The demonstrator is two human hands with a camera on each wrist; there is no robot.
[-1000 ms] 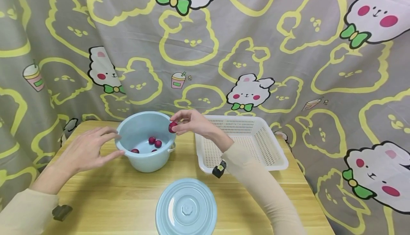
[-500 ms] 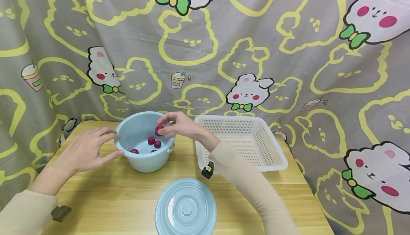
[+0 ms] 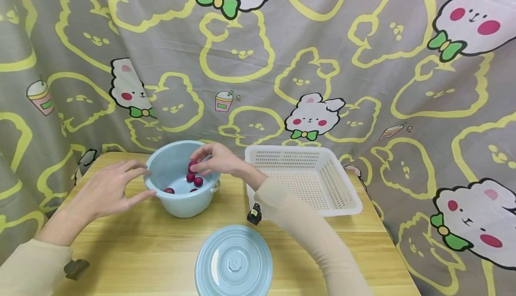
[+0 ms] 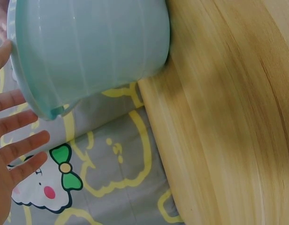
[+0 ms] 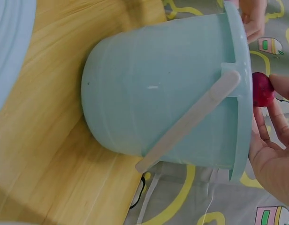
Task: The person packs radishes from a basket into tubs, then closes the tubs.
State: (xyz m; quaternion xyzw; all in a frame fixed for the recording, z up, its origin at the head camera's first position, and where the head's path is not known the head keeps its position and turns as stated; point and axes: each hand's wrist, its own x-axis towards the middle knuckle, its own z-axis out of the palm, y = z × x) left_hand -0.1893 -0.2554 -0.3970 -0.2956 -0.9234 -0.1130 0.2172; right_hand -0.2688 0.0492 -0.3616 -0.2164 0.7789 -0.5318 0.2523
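A light blue bucket (image 3: 183,205) stands at the table's left back, with several dark red plums (image 3: 198,181) on its floor. My right hand (image 3: 221,159) pinches another plum (image 3: 192,167) over the bucket's opening. In the right wrist view that plum (image 5: 262,89) shows between thumb and fingers, just past the rim. The fingers of my left hand (image 3: 106,188) are spread at the bucket's left rim. The left wrist view shows this hand (image 4: 13,154) with its thumb at the rim and its relaxed fingers beside the bucket wall (image 4: 102,42).
A white slotted basket (image 3: 314,190) sits to the right of the bucket, below my right forearm. Near the front of the wooden table (image 3: 149,255) lies a round blue lid (image 3: 235,282). A patterned curtain (image 3: 242,94) hangs behind. The bucket's pale handle (image 5: 191,119) hangs down.
My right hand has carried the plum leftward, from the bucket's right rim to over its inside and slightly lower. The left hand stays at the rim.
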